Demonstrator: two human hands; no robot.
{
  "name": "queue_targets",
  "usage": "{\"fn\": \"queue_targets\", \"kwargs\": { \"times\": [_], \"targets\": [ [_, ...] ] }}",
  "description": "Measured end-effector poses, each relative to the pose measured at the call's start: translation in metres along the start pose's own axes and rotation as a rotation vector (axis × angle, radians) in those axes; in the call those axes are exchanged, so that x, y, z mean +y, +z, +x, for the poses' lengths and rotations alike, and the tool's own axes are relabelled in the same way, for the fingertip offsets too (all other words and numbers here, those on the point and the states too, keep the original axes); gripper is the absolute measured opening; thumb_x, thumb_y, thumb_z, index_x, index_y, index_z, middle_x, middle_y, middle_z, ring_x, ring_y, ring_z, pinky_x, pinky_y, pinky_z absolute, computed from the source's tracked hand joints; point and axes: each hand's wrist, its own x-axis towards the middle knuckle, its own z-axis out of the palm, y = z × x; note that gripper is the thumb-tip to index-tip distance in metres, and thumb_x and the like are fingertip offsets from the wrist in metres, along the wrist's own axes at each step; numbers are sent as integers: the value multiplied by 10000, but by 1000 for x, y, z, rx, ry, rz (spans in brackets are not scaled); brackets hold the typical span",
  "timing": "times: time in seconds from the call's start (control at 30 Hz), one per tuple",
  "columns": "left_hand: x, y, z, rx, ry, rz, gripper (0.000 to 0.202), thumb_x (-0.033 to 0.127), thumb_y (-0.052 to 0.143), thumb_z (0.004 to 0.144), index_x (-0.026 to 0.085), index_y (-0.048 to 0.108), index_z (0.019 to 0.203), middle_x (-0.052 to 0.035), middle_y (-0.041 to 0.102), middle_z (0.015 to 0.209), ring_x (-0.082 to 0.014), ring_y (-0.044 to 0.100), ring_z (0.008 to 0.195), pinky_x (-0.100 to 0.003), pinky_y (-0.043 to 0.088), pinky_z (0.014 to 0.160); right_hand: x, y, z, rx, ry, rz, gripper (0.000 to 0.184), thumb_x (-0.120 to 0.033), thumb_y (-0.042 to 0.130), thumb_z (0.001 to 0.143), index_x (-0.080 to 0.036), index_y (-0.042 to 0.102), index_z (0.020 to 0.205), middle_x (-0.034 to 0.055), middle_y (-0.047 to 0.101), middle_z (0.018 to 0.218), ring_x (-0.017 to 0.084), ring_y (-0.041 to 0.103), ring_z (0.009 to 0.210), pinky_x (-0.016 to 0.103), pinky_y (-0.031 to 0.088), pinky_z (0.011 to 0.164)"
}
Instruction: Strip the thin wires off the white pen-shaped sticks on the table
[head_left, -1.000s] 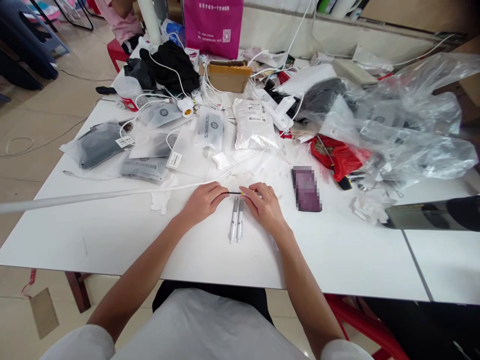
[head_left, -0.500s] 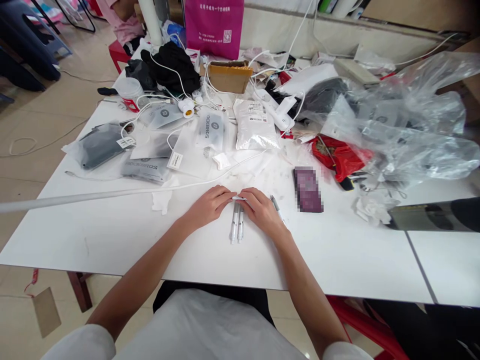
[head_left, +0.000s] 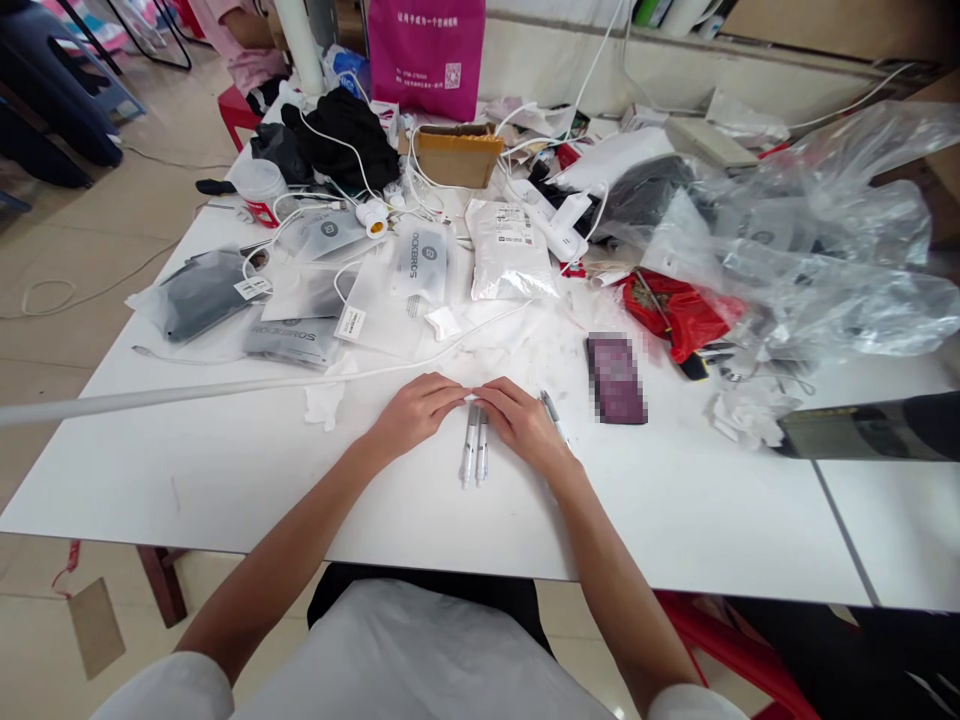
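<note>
My left hand (head_left: 420, 414) and my right hand (head_left: 519, 420) meet fingertip to fingertip above the table. Both are closed in a pinch around a small white piece (head_left: 471, 394); most of it is hidden by the fingers, so its kind cannot be made out. Just below them, two white-and-silver pens (head_left: 470, 450) lie side by side, pointing toward me, their far ends partly under my right hand. Another grey pen (head_left: 555, 416) lies slanted beyond the right wrist. A blurred purple rectangle (head_left: 618, 380) sits farther right.
A white cable (head_left: 225, 393) crosses the white table (head_left: 420, 520) ahead of my hands. Plastic-wrapped packets (head_left: 292, 338), a white parcel (head_left: 511, 250) and a small cardboard box (head_left: 459, 155) stand beyond. Clear plastic bags (head_left: 825, 280) and a red bag (head_left: 682, 315) cover the right side.
My fingertips have drawn slightly closer together, so less of the small white piece shows between them. The pens have not moved.
</note>
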Motion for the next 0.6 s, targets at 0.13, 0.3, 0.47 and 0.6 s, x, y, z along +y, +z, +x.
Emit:
{"fn": "queue_targets", "kwargs": {
  "times": [0.13,0.3,0.47,0.6],
  "targets": [
    [0,0,-1,19,-4,-8,214,172,660,1051,233,731,1243,-60,794,1048,-184,738,915,-356,630,827,-1,1,0,1,35,-17,242,-239,513,1111,-262,665,1297,101,679,1165,189,710,925,331,603,784],
    [1,0,0,29,-16,-22,190,176,665,1049,238,739,1213,-54,802,1041,-184,746,922,-357,633,835,-1,1,-1,-12,22,-2,238,-247,537,1106,-263,634,1322,84,696,1104,205,709,935,349,599,830],
    [2,0,0,27,-20,-12,171,186,657,1055,236,745,1193,-52,803,1026,-184,750,918,-354,637,830,-2,0,0,-9,32,-13,178,-244,520,1114,-255,653,1232,71,693,1046,192,694,887,334,582,787],
    [2,0,0,24,-25,-11,169,194,654,1058,235,743,1196,-53,805,1030,-183,748,920,-354,634,830,-2,0,0,-14,27,-5,224,-264,549,1105,-249,634,1312,98,703,1156,211,714,990,348,601,844]
  ]
}}
